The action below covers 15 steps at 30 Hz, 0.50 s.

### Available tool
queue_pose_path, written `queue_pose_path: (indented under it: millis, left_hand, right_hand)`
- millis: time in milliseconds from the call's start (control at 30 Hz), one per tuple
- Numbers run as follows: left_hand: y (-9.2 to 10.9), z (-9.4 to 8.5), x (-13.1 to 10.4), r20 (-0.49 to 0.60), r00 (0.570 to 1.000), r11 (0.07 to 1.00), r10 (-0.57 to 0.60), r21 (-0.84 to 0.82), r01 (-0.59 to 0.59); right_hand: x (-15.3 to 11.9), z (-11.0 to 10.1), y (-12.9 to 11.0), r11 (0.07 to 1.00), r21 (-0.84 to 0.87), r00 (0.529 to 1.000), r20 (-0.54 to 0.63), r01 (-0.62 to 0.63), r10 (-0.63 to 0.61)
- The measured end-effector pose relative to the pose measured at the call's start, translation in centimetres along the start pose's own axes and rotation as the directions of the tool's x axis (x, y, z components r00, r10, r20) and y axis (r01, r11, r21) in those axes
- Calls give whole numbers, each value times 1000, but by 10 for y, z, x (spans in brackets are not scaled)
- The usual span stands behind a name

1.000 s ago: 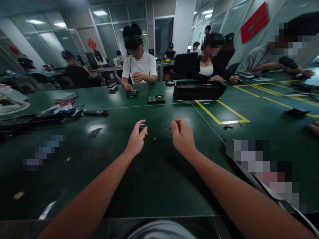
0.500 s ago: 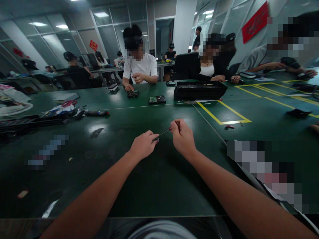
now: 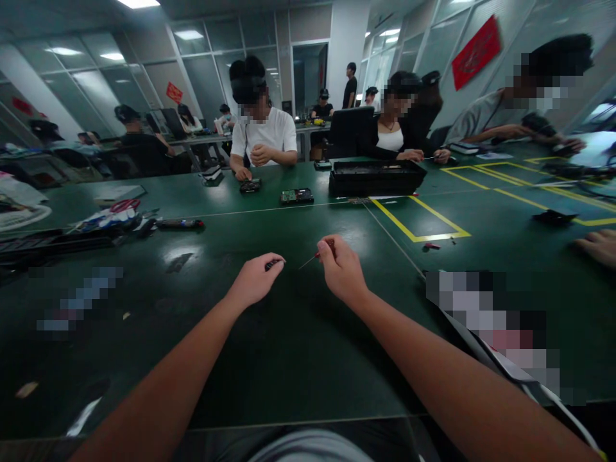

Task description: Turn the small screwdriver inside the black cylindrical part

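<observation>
My left hand [image 3: 253,280] is closed on a small dark piece [image 3: 273,264], pinched at the fingertips above the table. Most of that piece is hidden by the fingers, so its kind cannot be made out. In my right hand [image 3: 342,268] is a thin screwdriver [image 3: 309,262] with a red handle, gripped in curled fingers. Its slim metal shaft points left and slightly down towards my left hand. A gap separates the screwdriver's tip from the dark piece.
On the green table [image 3: 289,359], a long black bin [image 3: 378,178] stands beyond my hands, near a circuit-board device [image 3: 297,196]. A dark pen-like tool [image 3: 180,224] lies left. Across the table sits a person in white [image 3: 274,131]; another person's hand [image 3: 599,246] rests at the right edge.
My left hand has moved left with the dark piece, away from the screwdriver's tip, which was at its fingers before. The dark piece now shows more. The camera view has shifted slightly.
</observation>
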<state>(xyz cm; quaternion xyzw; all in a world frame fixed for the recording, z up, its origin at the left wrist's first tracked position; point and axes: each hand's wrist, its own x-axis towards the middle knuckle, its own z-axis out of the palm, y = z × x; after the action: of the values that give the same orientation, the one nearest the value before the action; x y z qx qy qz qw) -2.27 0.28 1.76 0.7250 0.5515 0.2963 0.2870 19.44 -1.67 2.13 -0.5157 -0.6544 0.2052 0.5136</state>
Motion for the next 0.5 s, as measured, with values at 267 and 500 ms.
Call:
queue_pose_path:
  millis: [267, 500]
  left_hand:
    - [-9, -75, -43, -61, 851, 439, -521, -875, 206]
    - [-60, -152, -101, -249, 676, 445, -693, -886, 130]
  right_hand:
    - [-1, 2, 2, 998, 48, 995, 89, -50, 46]
    - [-2, 3, 5, 997, 47, 993, 101, -66, 61]
